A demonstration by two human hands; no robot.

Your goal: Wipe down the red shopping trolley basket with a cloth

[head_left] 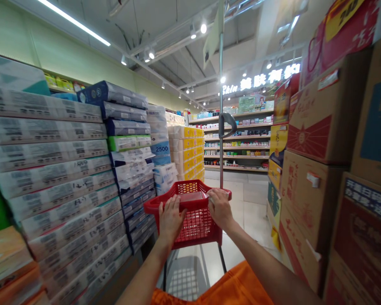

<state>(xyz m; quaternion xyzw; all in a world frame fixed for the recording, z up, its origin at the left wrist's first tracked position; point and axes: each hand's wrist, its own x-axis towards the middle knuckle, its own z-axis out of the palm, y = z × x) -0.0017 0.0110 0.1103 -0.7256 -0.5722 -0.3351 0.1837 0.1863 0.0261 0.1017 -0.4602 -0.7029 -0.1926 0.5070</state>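
A red plastic shopping cart (197,224) stands in front of me, its perforated basket carried on dark thin legs. My left hand (171,218) grips the near rim on the left, fingers laid over the top edge. On the right side of that rim, my right hand (220,207) is closed, with its fingers curled over. Between the two hands lies a flat reddish panel on the rim. Little of the basket's inside can be seen, so I cannot tell what it holds.
Stacked packs of paper goods (63,152) line the left side. Cardboard cartons (311,186) rise on the right. A metal pole (221,84) with a grey loop handle stands just beyond the cart. Product shelves (241,148) cross the far end of the tiled aisle (238,186).
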